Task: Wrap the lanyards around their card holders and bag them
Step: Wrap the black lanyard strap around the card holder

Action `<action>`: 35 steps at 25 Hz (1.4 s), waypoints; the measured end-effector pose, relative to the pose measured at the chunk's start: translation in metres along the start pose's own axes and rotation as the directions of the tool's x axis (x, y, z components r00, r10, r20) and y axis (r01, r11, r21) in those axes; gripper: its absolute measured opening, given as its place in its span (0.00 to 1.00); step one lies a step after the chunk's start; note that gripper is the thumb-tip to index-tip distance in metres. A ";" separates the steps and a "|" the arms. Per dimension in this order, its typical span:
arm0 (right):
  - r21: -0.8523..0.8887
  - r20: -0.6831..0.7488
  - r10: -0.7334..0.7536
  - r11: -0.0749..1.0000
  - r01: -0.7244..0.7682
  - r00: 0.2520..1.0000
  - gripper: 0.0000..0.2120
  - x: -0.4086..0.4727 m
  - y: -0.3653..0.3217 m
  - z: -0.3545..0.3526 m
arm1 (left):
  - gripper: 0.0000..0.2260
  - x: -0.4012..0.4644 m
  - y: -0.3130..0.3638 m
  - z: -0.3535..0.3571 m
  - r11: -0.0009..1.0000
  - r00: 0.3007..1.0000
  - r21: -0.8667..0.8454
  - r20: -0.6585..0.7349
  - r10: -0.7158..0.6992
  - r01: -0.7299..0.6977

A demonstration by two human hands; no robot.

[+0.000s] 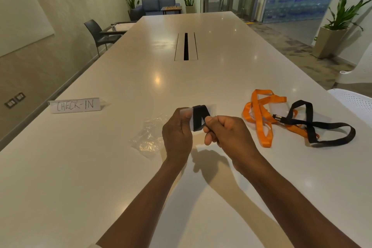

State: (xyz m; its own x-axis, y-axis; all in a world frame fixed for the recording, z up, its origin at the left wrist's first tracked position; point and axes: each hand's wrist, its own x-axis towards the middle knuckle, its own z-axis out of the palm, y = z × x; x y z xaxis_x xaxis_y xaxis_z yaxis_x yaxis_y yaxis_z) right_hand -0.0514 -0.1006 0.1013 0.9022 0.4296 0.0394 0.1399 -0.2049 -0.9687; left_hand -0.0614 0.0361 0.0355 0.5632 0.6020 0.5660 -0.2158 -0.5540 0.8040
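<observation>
My left hand (177,133) grips a clear card holder (211,107) above the table, thumb on its face. A black lanyard (199,118) is wound around the holder in crossing bands. My right hand (223,131) pinches the lanyard's end at the holder's lower right edge. A crumpled clear plastic bag (148,137) lies on the table just left of my left hand. To the right lie an orange lanyard (259,115) and a second black lanyard (314,125), loose and tangled together, with a metal clip between them.
A long white table (141,177) carries a folded paper sign reading CHECK-IN (75,105) at the left and a cable slot (186,46) in its middle. A white perforated chair (354,100) stands at the right edge, a dark chair (98,34) at the far left.
</observation>
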 end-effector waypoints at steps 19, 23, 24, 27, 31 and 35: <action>0.115 0.040 0.143 0.982 -0.146 0.989 0.16 0.025 -0.007 0.006 | 0.10 -0.033 0.004 -0.030 0.996 0.977 0.040 0.197 0.076 -0.086; 0.131 0.083 0.132 0.981 -0.142 0.988 0.14 0.024 -0.005 0.007 | 0.10 -0.035 -0.001 -0.031 0.994 0.978 0.025 0.184 0.096 -0.103; 0.123 0.089 0.125 0.983 -0.135 0.988 0.13 0.023 -0.004 0.007 | 0.10 -0.036 -0.003 -0.031 0.993 0.979 0.026 0.176 0.106 -0.112; 0.061 0.098 0.086 0.994 -0.092 0.991 0.09 0.021 0.001 0.005 | 0.09 -0.040 -0.005 -0.031 0.991 0.979 0.035 0.159 0.125 -0.132; -0.175 0.059 0.000 0.984 0.011 0.998 0.05 0.017 0.012 0.002 | 0.10 -0.047 -0.005 -0.023 0.972 0.972 0.095 0.117 0.202 -0.214; -0.262 -0.002 -0.053 0.964 0.051 0.999 0.04 0.017 0.024 -0.003 | 0.11 -0.056 -0.009 -0.020 0.938 0.951 0.174 0.138 0.277 -0.298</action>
State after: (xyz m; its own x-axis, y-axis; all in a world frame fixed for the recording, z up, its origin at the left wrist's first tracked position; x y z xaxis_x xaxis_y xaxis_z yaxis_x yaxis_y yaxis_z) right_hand -0.0314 -0.1009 0.0792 0.8942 0.4383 0.0913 0.2875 -0.4058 -0.8676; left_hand -0.1071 0.0186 0.0001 0.5855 0.3400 0.7359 -0.2320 -0.7995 0.5540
